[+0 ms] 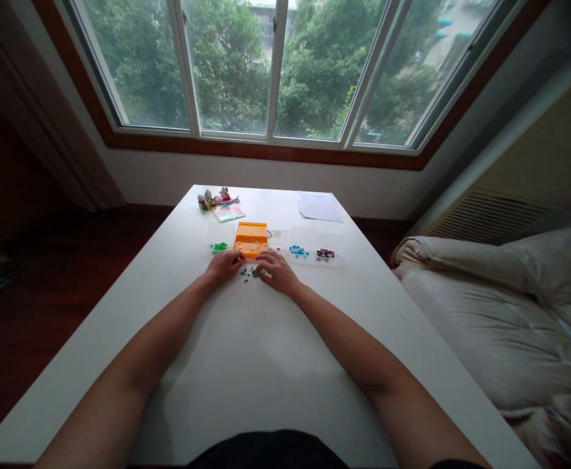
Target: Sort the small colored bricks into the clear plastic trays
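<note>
My left hand (225,266) rests on the white table at the near left corner of an orange plastic case (252,232). Its fingers are drawn together, and whatever they hold is too small to make out. The case lies unfolded, with small yellowish pieces in its near half. My right hand (279,272) is on the other side, fingers bent and apart, over a small heap of loose mixed-colour toy bricks (247,273). Part of that heap is hidden under the fingers.
Clear trays hold green pieces (219,247) at left, blue pieces (298,251) and dark brown pieces (325,253) at right. Farther back are small figurines (224,194), a pastel card (228,212) and paper sheets (320,206). A cushioned seat (461,306) stands beside the table (265,365).
</note>
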A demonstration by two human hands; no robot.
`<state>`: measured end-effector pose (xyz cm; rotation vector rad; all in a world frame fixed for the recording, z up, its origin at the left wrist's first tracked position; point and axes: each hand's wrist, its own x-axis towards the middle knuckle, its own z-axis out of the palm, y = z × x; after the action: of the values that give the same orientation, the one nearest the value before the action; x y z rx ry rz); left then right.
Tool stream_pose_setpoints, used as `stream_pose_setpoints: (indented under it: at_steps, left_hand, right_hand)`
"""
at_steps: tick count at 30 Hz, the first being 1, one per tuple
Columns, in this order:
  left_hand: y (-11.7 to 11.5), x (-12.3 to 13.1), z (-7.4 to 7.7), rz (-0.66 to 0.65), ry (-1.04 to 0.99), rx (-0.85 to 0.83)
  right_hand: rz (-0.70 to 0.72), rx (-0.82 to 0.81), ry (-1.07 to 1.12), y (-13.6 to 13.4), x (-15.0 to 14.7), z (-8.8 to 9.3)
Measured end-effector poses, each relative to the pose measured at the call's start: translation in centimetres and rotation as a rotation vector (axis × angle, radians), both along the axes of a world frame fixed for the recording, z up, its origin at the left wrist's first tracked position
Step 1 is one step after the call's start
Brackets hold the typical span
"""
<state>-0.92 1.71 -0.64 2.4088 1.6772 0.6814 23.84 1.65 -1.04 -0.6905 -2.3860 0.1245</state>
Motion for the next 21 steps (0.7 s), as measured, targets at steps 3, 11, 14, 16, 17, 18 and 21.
stream_pose_setpoints:
  at_steps: [3,11,14,16,17,18,21]
  left_hand:
    - [0.0,0.0,0.1,-0.001,-0.013,-0.010]
    - [0.0,-0.2,0.0,-0.007,-0.022,-0.016]
    - [-0.1,-0.1,0.0,-0.007,-0.020,-0.018]
    - [-0.1,-0.1,0.1,-0.001,-0.022,-0.024]
    - [-0.1,-0.1,0.1,0.001,-0.023,-0.026]
    - [-0.2,-0.1,0.1,0.000,-0.023,-0.026]
    - [-0.2,-0.2,0.1,-0.008,-0.024,-0.020]
  right_hand:
    - [-0.133,0.028,0.099,1.0,1.8,0.7]
    - [-0.813,0.062,0.322,4.8,9.0,1.1]
    - [-0.989,0.017,0.360,5.7,10.8,0.5]
    - [-1.055,-0.018,0.384,6.1,11.7,0.0]
    - [-1.077,-0.036,0.393,6.3,12.0,-0.2]
    - [-1.095,-0.053,0.400,6.4,12.2,-0.4]
    - [-1.120,-0.086,0.437,6.7,12.7,-0.8]
